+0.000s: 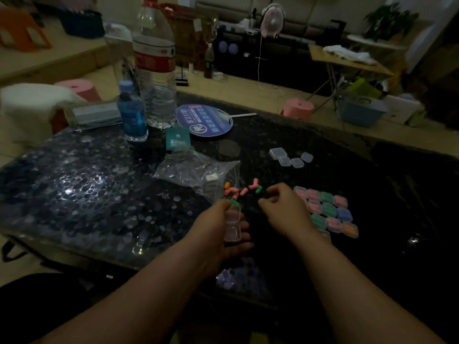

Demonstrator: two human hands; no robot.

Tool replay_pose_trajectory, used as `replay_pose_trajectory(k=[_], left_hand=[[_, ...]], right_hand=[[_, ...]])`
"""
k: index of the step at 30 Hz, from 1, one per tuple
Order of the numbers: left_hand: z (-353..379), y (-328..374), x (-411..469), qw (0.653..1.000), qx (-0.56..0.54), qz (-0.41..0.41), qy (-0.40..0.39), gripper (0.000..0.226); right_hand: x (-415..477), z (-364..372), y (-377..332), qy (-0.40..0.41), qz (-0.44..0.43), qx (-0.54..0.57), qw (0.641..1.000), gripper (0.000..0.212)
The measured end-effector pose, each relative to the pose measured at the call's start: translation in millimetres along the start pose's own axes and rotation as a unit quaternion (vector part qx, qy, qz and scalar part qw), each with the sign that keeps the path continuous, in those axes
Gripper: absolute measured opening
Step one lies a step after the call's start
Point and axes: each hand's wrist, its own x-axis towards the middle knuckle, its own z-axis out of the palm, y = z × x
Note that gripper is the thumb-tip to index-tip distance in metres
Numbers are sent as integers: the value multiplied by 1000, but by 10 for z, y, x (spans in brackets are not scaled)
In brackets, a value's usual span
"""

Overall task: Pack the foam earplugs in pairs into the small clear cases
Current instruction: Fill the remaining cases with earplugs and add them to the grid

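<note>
Left hand [218, 227] grip holds the open clear case [232, 225], green earplug [233, 201] pinched at its rim; right hand [283, 207] grip curled just beside the loose earplugs [238, 191] on the bench [99, 182]; dim, can't tell if it holds one; foam is light, squashy; pinch mid-body, gently.

A home living room: sofa [310, 11], plastic stools [296, 109] (pink), dark coffee table [323, 135].

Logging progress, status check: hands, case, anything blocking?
Left hand holds open clear case, green earplug at its thumb. Right hand curled beside loose earplugs, grip unclear. Plastic bag beside them, nothing blocking.
</note>
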Motion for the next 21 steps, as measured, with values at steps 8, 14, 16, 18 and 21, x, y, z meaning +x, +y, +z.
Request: replay_pose_trajectory(k=[8,14,16,18,21], left_hand=[[31,29,-18,999,18,18,26,26],[17,66,-14,999,16,30,30,31],[25,59,-8,999,11,34,34,34],[55,50,-7,999,0,29,32,34],[108,33,-39,1000,1,16,25,31]], right_hand=[[397,207,-126,30,11,-139,990,26],[343,124,-92,29,34,-125,991,13],[222,31,-79,30,41,-96,994,18],[43,-95,-65,32,39,-56,997,15],[-300,-272,-25,24,-6,-18,1000,7]])
